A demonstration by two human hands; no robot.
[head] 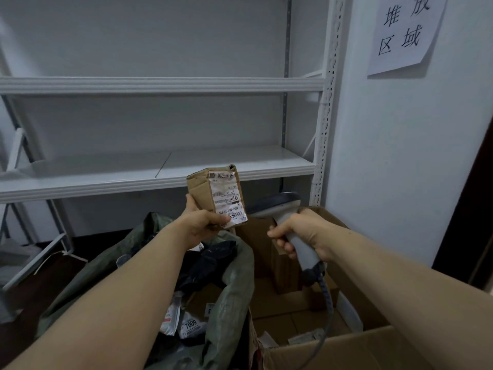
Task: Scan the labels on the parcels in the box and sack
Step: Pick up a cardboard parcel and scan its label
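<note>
My left hand grips a small brown cardboard parcel by its lower end and holds it upright above the sack, its white shipping label turned to the right. My right hand grips the handle of a grey barcode scanner, whose head points left at the label from a short way off. A coiled cable hangs from the scanner's handle. Below lies a green woven sack with black and white mailer bags inside. To its right stands an open cardboard box holding brown parcels.
A white metal shelving unit with bare shelves stands right behind the sack and box. A white wall with a paper sign is on the right. Dark floor shows at the lower left, with a fallen white rack part.
</note>
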